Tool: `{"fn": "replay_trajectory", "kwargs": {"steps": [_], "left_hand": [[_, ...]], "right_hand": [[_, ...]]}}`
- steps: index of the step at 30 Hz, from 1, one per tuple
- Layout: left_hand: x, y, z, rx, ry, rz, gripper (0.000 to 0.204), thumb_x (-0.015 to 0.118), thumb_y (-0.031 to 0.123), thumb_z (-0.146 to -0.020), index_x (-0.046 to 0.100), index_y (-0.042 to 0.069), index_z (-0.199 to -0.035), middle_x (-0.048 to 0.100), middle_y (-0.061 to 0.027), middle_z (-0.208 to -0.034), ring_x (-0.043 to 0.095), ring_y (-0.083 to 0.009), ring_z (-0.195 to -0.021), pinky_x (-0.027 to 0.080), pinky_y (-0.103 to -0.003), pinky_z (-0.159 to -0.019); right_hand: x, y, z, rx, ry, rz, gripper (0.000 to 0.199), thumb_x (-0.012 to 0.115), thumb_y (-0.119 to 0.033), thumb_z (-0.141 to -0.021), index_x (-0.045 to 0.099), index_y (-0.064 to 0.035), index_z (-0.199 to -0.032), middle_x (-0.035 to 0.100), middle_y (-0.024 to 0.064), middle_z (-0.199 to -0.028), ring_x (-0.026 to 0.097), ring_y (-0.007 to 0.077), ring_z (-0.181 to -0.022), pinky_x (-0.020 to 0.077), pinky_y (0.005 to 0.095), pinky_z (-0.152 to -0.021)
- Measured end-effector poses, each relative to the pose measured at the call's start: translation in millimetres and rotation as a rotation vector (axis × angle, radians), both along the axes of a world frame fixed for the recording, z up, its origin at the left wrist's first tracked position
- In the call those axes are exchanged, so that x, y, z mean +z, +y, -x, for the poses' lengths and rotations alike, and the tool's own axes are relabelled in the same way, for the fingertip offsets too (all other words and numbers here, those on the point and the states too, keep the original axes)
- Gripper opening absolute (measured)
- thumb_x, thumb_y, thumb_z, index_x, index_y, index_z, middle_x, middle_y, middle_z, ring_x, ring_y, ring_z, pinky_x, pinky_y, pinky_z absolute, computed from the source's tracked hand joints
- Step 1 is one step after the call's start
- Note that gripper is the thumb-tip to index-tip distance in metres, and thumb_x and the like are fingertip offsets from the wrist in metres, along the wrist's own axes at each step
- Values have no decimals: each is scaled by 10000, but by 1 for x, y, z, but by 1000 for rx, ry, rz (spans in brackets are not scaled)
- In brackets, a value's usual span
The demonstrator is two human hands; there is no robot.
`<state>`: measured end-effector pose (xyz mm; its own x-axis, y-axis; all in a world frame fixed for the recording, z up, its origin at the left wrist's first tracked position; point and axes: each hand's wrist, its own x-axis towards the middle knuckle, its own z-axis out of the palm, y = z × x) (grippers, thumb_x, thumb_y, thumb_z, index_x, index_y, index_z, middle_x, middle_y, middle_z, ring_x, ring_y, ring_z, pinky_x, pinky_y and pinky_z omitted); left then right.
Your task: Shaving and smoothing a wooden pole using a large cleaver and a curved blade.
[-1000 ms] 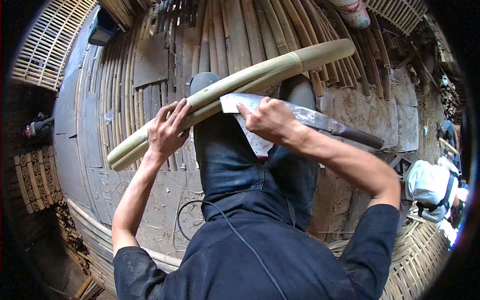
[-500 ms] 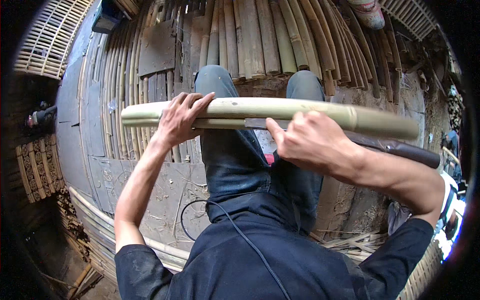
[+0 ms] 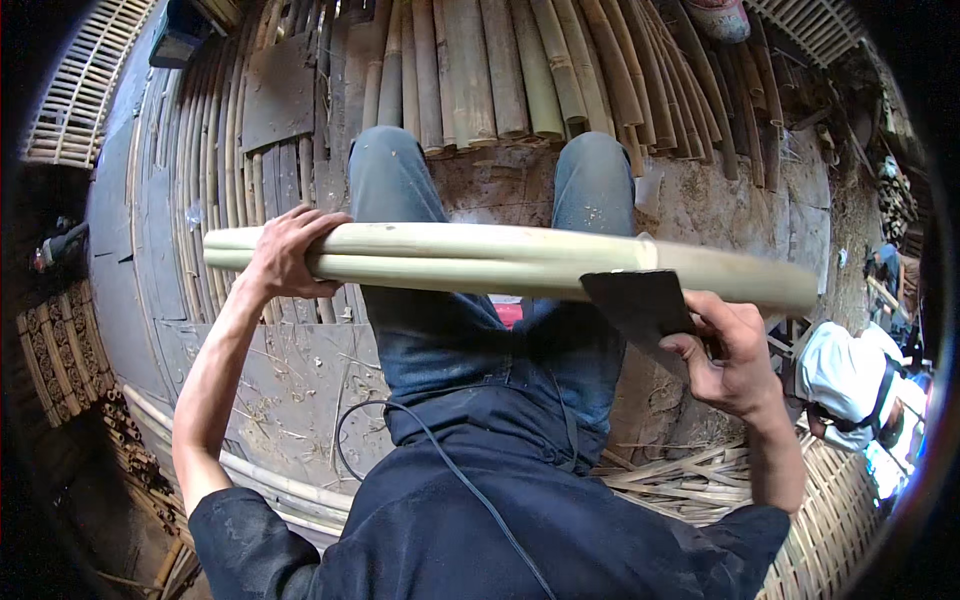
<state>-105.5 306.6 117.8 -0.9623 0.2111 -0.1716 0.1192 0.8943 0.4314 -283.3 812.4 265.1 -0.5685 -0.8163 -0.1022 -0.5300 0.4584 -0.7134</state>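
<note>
A pale green bamboo pole [image 3: 480, 250] lies crosswise above my knees, with a groove or split running along its near side. My left hand [image 3: 293, 252] is wrapped round the pole toward its left end. A knife with a broad dark blade [image 3: 640, 310] is in my right hand [image 3: 735, 350], fingers closed on it. The blade's upper end overlaps the pole's near edge beside a node; whether they touch I cannot tell. The knife's handle is mostly hidden by my hand. The pole's right end is blurred.
Bamboo poles [image 3: 465, 80] lie in a row beyond my knees, with a flat board [image 3: 278, 95] over some at left. Split strips [image 3: 690, 475] lie at lower right. A person in white [image 3: 850, 375] is at far right. A thin cable [image 3: 470, 455] crosses my lap.
The knife has come away from the pole's groove and turned blade upward. My right hand has moved right and down. My left hand and the pole have shifted left in view.
</note>
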Motion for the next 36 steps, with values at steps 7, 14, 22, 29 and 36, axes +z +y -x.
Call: {"fn": "replay_trajectory", "kwargs": {"steps": [7, 14, 22, 29, 36], "left_hand": [[17, -60, -25, 130, -249, -220, 973, 811, 336, -557, 584, 87, -1469, 720, -200, -1217, 701, -342, -1098, 563, -497, -1002], [6, 0, -3, 160, 80, 223, 1167, 862, 556, -729, 304, 115, -1654, 624, -247, -1386, 635, -409, -1241, 534, -557, -1084], [32, 9, 16, 219, 55, -68, 881, 962, 317, -661, 622, 61, -1433, 748, -202, -1200, 760, -323, -1041, 609, -447, -950], [14, 5, 2, 283, -397, -461, 950, 979, 439, -610, 660, -69, -1347, 760, -187, -1197, 725, -241, -1143, 544, -387, -1053], [20, 16, 7, 240, -254, -313, 927, 914, 503, -598, 696, -60, -1301, 765, -230, -1129, 763, -311, -1047, 573, -415, -964]], "right_hand": [[-44, -4, -28, -626, -316, 397, 352, 678, -13, -983, 558, 41, -1310, 744, 81, -953, 690, 105, -821, 537, 235, -699], [-127, -56, -17, -799, -398, 650, 388, 766, -53, -930, 624, 45, -1278, 720, 39, -780, 547, 32, -560, 367, 210, -493], [-66, -74, -41, -761, -143, 446, 446, 820, -59, -917, 659, 7, -1328, 720, 29, -719, 620, 22, -638, 433, 168, -588], [-84, -101, -9, -763, 211, 557, 309, 807, -86, -925, 722, 8, -1207, 778, 154, -824, 778, 176, -762, 587, 319, -648], [-125, -106, -12, -827, 209, 485, 262, 824, -113, -882, 758, -9, -1113, 770, 213, -877, 789, 316, -783, 598, 378, -676]]}}
